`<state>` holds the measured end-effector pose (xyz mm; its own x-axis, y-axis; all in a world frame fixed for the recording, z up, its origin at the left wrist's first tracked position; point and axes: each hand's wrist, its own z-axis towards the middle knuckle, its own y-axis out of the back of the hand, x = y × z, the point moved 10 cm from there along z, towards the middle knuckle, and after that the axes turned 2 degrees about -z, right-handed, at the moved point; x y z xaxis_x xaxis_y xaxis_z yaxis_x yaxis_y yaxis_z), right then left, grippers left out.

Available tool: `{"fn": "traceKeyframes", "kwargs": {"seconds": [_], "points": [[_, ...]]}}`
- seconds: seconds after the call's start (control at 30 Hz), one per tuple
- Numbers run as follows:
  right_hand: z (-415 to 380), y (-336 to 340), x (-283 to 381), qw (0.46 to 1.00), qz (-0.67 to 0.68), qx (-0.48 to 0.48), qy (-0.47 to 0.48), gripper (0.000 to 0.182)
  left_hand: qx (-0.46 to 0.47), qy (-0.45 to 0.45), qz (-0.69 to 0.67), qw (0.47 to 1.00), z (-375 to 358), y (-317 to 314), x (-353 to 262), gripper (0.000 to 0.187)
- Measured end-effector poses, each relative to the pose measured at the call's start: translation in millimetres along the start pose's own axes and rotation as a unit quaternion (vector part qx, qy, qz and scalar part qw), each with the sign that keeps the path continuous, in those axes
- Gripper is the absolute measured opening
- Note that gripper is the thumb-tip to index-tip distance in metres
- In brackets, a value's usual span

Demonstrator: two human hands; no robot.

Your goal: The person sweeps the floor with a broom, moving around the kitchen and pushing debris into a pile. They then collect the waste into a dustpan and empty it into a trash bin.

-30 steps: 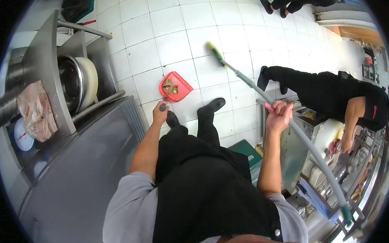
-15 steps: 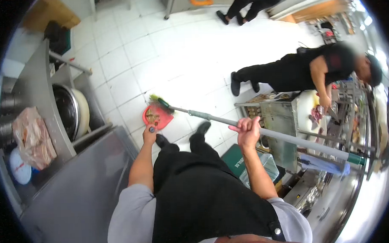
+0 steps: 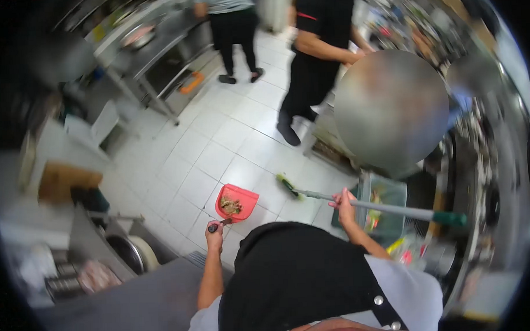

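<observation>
My left hand (image 3: 215, 237) is wrapped round the dark-ended handle of a red dustpan (image 3: 246, 202). Brownish and green food scraps (image 3: 230, 206) lie in the pan, over the white tiled floor. In my right hand (image 3: 344, 205) is the grey pole of a broom (image 3: 389, 207), slanting across to the right and ending in a green grip. Its green-bristled head (image 3: 287, 186) is to the right of the dustpan, apart from it.
A clear bin (image 3: 388, 196) with scraps inside stands beside my right forearm. One person in black (image 3: 314, 64) stands at a worktable ahead; another person (image 3: 232, 32) is farther back. A metal counter (image 3: 135, 298) runs along my left, with a large round pot (image 3: 128, 255) on a shelf.
The view has swung to the right. The broom head has come away from the dustpan's edge to its right. Both hands keep their holds, and the scraps remain in the pan.
</observation>
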<state>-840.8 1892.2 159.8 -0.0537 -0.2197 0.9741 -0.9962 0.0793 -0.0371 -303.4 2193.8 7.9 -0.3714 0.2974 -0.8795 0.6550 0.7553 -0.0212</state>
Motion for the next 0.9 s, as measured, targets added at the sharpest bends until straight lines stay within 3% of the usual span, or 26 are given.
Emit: {"fn": "traceKeyframes", "kwargs": {"seconds": [0.1,0.13,0.2,0.23,0.43,0.6,0.73,0.87,0.9], "points": [[-8,110,-93,0.992,-0.117,-0.024,-0.033,0.05,0.115,-0.063,0.014,0.991,7,-70,-38,0.015],[-21,139,-103,0.992,-0.1,-0.067,-0.049,0.051,0.152,-0.067,0.036,0.985,8,-95,-50,0.014],[-34,178,-103,0.989,-0.068,-0.119,-0.055,0.052,0.221,-0.078,0.067,0.97,-1,-160,-96,0.012],[-72,201,-73,0.988,-0.064,-0.116,-0.08,0.052,0.24,-0.052,0.09,0.965,-44,-174,-130,0.013],[-151,222,-103,0.975,-0.057,-0.156,-0.145,0.051,0.446,-0.071,0.133,0.882,-91,-359,-238,0.017],[-219,177,-109,0.97,-0.041,-0.187,-0.151,0.052,0.587,-0.079,0.128,0.796,-166,-476,-279,0.015],[-225,143,-117,0.964,-0.01,-0.216,-0.156,0.05,0.682,-0.234,0.179,0.67,-248,-565,-299,0.013],[-236,114,-110,0.954,0.009,-0.258,-0.151,0.048,0.744,-0.465,0.177,0.446,-341,-594,-254,0.024],[-240,110,-111,0.952,0.016,-0.268,-0.145,0.048,0.776,-0.444,0.221,0.39,-351,-593,-219,0.022]]}}
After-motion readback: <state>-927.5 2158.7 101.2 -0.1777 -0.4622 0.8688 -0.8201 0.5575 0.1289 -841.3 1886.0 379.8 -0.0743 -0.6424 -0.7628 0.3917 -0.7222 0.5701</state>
